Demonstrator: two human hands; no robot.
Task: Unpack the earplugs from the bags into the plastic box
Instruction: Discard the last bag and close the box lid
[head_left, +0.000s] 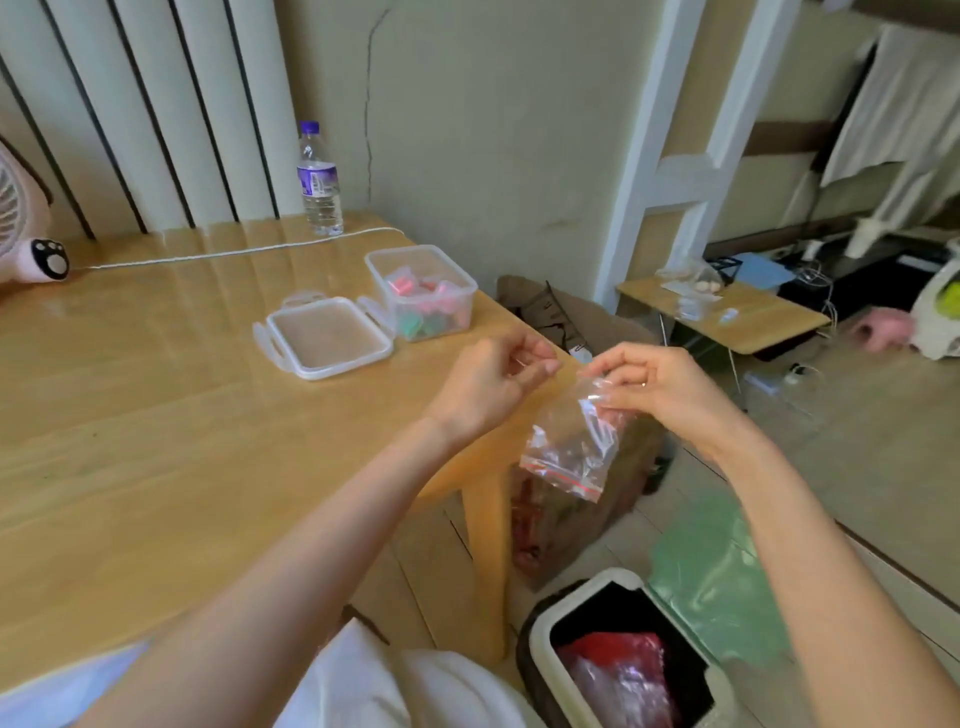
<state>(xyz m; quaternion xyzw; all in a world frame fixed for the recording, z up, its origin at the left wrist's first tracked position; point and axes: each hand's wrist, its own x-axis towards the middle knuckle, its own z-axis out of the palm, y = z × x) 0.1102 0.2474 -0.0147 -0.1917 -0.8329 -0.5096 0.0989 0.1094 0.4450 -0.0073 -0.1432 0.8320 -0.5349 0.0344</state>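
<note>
My right hand pinches a clear zip bag by one end, past the table's right corner. The bag hangs down with its red seal strip at the bottom and looks empty. My left hand is just left of the bag, over the table corner, not touching it. Its fingers are curled with the thumb against the fingertips, and I see nothing plainly held in them. The clear plastic box stands open further back on the table, holding several pink and green earplugs. Its lid lies flat beside it on the left.
A water bottle stands at the table's back edge, with a white cord and a small fan at far left. Below my right arm an open waste bin holds plastic. A bag of goods stands by the table leg.
</note>
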